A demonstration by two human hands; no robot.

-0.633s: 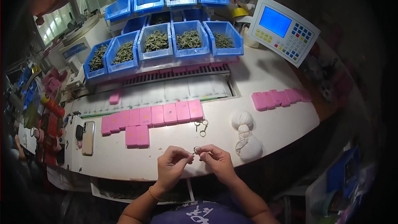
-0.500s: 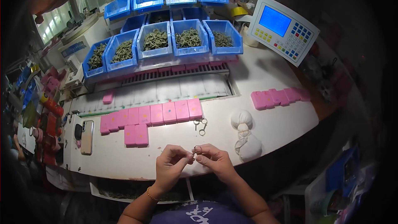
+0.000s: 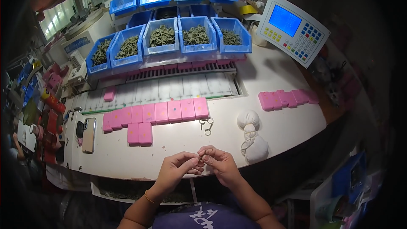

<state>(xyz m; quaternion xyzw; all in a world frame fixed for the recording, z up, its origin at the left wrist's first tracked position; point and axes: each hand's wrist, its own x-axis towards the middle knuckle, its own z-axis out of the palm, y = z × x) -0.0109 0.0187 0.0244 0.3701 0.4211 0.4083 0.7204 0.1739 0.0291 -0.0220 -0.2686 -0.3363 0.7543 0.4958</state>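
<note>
Close to the table's front edge, my two hands meet fingertip to fingertip. My right hand (image 3: 217, 164) is pinched on a small dark ring (image 3: 205, 153), mostly covered by the fingers. My left hand (image 3: 180, 166) is closed too, its thumb and forefinger pressed against the ring's side; whether it holds a separate piece is hidden. Just beyond them, a little group of loose thin rings (image 3: 207, 126) lies on the white table. Right of these sits a tied white cloth pouch (image 3: 255, 149), with a row of pink mould blocks (image 3: 168, 111) to the left.
Blue bins (image 3: 196, 36) with greenish ring-shaped pieces stand in tiers at the back. A keypad panel with a blue screen (image 3: 285, 20) rises at the back right. More pink blocks (image 3: 280, 99) are on the right; a phone (image 3: 89, 135) lies left. A drawer (image 3: 140, 191) sits below the edge.
My fingers have drawn closer around the ring, which stood more visible above them before. The left hand has turned slightly, and the whole view has shifted a little.
</note>
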